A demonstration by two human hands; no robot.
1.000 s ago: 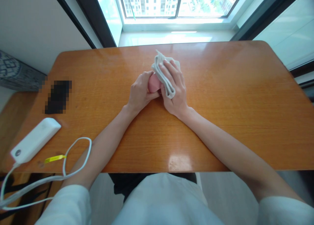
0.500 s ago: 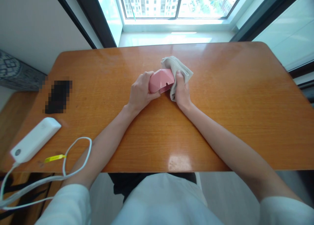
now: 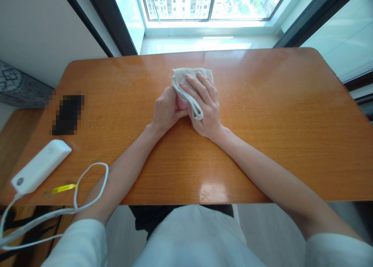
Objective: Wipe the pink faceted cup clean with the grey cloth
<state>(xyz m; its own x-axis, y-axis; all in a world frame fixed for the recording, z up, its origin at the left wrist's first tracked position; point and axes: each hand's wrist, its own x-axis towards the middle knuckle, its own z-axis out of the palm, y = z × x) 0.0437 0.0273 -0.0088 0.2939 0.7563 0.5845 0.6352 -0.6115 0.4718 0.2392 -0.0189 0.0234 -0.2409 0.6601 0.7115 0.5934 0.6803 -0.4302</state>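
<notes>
At the middle of the orange wooden table [image 3: 262, 115], my left hand [image 3: 164, 111] is closed around a pink plastic object [image 3: 180, 102], of which only a small part shows. My right hand [image 3: 205, 105] presses a folded pale grey cloth [image 3: 186, 78] down over the top of that object, fingers spread across the cloth and gripping it. The cloth and my right hand hide most of the pink object.
A white power bank [image 3: 39, 166] lies near the table's left front edge with a white cable [image 3: 87, 189] looping off it. A blurred dark item [image 3: 67, 114] sits at the left. A window sill [image 3: 204, 41] runs behind the table.
Half a second ago the cloth was at the pink object's right end and the object showed. Now my right hand has swept the cloth back over its top, covering it.
</notes>
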